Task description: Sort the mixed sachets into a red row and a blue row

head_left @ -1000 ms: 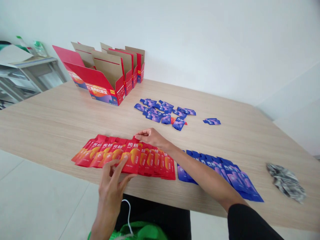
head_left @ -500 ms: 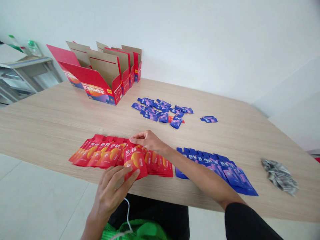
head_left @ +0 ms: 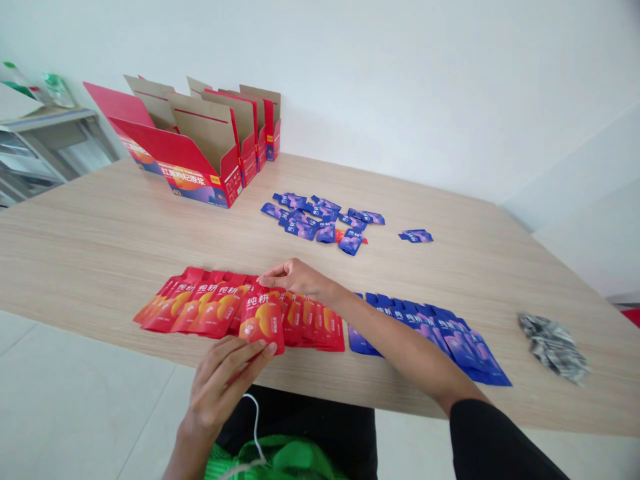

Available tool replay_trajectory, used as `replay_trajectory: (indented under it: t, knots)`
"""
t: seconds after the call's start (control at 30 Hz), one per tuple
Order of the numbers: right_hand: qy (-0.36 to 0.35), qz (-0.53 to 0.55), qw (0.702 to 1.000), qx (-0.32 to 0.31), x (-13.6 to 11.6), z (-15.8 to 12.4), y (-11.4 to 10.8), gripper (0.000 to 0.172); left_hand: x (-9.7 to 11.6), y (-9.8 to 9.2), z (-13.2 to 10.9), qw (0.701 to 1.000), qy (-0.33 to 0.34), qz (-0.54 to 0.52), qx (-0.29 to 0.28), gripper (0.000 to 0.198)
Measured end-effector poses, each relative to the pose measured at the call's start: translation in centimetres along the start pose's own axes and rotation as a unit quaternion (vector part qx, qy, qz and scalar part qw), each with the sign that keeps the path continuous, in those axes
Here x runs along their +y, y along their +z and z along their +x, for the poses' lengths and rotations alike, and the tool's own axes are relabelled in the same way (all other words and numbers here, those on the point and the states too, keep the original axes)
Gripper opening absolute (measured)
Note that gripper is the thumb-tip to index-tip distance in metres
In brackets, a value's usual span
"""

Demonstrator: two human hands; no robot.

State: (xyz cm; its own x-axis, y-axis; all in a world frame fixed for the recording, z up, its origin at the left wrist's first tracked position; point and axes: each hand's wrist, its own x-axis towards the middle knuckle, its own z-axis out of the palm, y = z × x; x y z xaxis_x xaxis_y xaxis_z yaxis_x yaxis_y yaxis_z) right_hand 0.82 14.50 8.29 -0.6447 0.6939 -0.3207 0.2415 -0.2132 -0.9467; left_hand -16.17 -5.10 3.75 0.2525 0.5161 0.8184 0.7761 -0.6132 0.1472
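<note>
Digits nearly together, the left hand (head_left: 223, 373) is pinching the lower edge of a red pouch (head_left: 262, 320), the right hand (head_left: 296, 277) its top.

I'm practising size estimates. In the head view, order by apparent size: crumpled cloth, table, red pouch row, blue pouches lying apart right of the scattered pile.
Largest to smallest, as seen:
table
red pouch row
crumpled cloth
blue pouches lying apart

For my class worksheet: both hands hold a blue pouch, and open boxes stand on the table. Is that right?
The colour is wrong: the head view shows the left hand and right hand holding a red pouch, not blue. Open boxes do stand on the table.
</note>
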Motion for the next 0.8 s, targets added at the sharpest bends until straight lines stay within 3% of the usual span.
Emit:
replay_trajectory:
  t: [0.2,0.33,0.5,0.8]
  knots:
    - [0.009,-0.044,0.999,-0.020,-0.3,0.6,-0.8,0.035,-1.0,-0.1,0.2,0.998,0.049,0.001,-0.037,0.038]
    - [-0.015,-0.059,0.998,-0.032,-0.3,1.1,-0.6,0.029,-1.1,0.0,0.5,0.998,0.054,-0.005,-0.023,0.028]
    - [-0.024,-0.072,0.997,-0.014,-0.3,1.4,-0.7,0.021,-1.5,-0.1,0.8,0.998,0.050,0.005,-0.028,0.029]
    - [-0.069,-0.261,0.962,0.042,0.0,2.3,-0.2,0.011,-2.0,0.0,0.2,0.998,0.000,0.009,-0.068,0.038]
